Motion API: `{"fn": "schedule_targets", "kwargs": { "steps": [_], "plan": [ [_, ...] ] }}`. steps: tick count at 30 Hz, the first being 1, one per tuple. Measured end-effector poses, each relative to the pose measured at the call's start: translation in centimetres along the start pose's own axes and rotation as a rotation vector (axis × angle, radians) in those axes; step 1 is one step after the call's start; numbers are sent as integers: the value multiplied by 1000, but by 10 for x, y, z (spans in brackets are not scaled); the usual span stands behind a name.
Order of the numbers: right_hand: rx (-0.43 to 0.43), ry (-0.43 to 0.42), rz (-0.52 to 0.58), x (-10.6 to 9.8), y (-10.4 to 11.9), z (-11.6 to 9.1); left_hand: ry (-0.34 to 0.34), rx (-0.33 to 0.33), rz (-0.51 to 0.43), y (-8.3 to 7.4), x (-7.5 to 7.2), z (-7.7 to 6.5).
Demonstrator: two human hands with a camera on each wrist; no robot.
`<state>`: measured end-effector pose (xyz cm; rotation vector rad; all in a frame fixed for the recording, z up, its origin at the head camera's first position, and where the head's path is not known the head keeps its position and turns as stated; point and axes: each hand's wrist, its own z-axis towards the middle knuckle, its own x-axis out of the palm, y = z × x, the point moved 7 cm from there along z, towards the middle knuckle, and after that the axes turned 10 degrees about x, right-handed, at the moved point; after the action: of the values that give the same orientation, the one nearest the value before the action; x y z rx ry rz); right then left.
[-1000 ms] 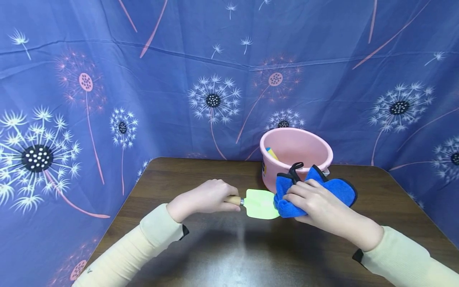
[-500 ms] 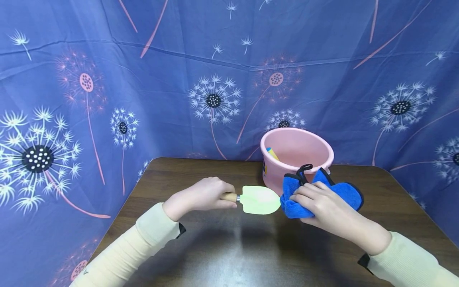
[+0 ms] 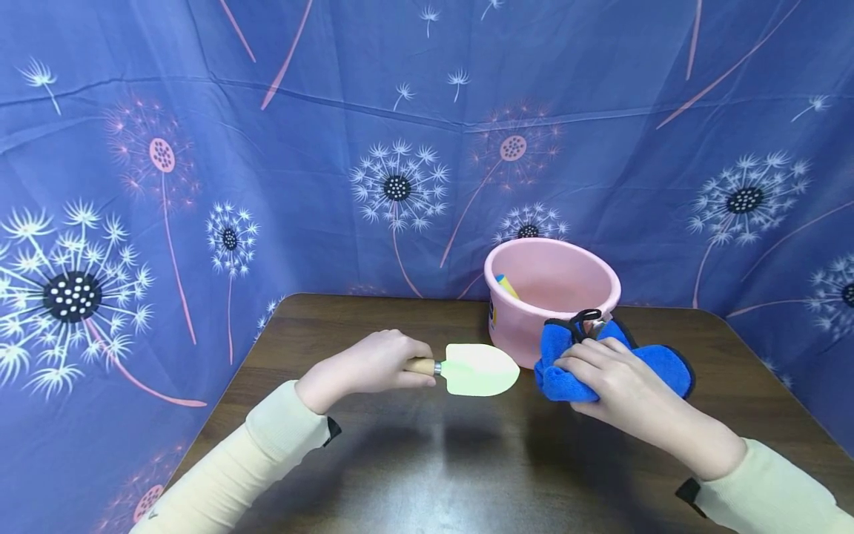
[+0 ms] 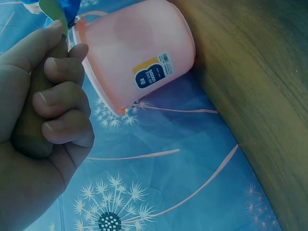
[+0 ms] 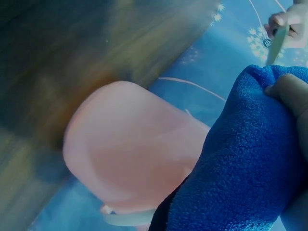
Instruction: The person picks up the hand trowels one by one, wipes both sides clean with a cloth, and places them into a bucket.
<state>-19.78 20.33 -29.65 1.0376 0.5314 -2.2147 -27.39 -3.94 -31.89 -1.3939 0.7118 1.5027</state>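
My left hand grips the wooden handle of a small garden trowel. Its pale green blade points right, held above the table. In the left wrist view the fingers curl round the handle, and only a bit of the blade shows. My right hand holds a bunched blue cloth with black edging and a black loop. A gap separates the cloth from the blade tip in the head view. In the right wrist view the cloth covers much of the right side, with the thumb pressed on it.
A pink bucket stands behind the cloth, near the table's back edge. Inside it leans a yellow and blue item, mostly hidden. The brown wooden table meets a blue dandelion-print curtain at the back and sides.
The cloth has come away from the blade tip as my right hand moved right. My left hand has shifted slightly left and up with the trowel. The bucket stays in place.
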Motion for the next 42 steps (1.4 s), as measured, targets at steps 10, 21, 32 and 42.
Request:
{"fn": "schedule_targets", "kwargs": {
  "steps": [10, 21, 32, 42],
  "plan": [
    [-12, -93, 17, -18, 5, 17, 15, 2, 15, 3, 6, 8],
    [-25, -105, 30, -32, 21, 44, 37, 28, -14, -7, 13, 19],
    [-64, -31, 45, -16, 42, 57, 63, 39, -63, -15, 17, 31],
    [-91, 18, 38, 4, 54, 58, 82, 36, -86, -20, 17, 36]
  ]
}}
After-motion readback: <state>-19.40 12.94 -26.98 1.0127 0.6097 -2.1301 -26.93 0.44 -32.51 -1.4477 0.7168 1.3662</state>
